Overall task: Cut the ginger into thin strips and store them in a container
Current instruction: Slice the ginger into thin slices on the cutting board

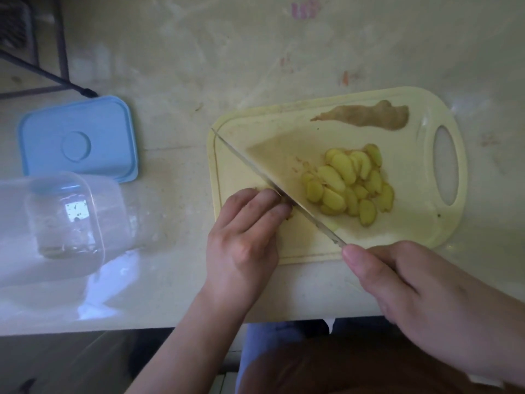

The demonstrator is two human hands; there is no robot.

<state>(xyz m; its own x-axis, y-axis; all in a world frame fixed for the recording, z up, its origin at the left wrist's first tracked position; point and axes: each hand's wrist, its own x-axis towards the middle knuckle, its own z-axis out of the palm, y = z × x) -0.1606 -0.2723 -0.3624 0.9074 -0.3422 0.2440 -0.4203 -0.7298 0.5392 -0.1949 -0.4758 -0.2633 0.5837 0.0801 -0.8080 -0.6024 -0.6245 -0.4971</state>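
Ginger piece [285, 204] on cutting board's [326, 132] near-left part, mostly hidden under left grip [244, 228], fingers curled onto it. Knife [272, 189] blade right beside those fingertips; right grip [420, 297] clenched round the handle. Slices [350, 183] piled mid-board, peel [366, 116] at far edge. Clear container [65, 211] & blue lid [78, 137] left on bench [199, 66].

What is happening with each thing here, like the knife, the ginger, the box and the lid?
knife: held by the right hand, blade down on the board
ginger piece: pinned under the left hand, mostly hidden
ginger slices: cut, piled on the cutting board
unpeeled ginger: whole, uncut
container: open, on its side
blue lid: off, flat on the counter
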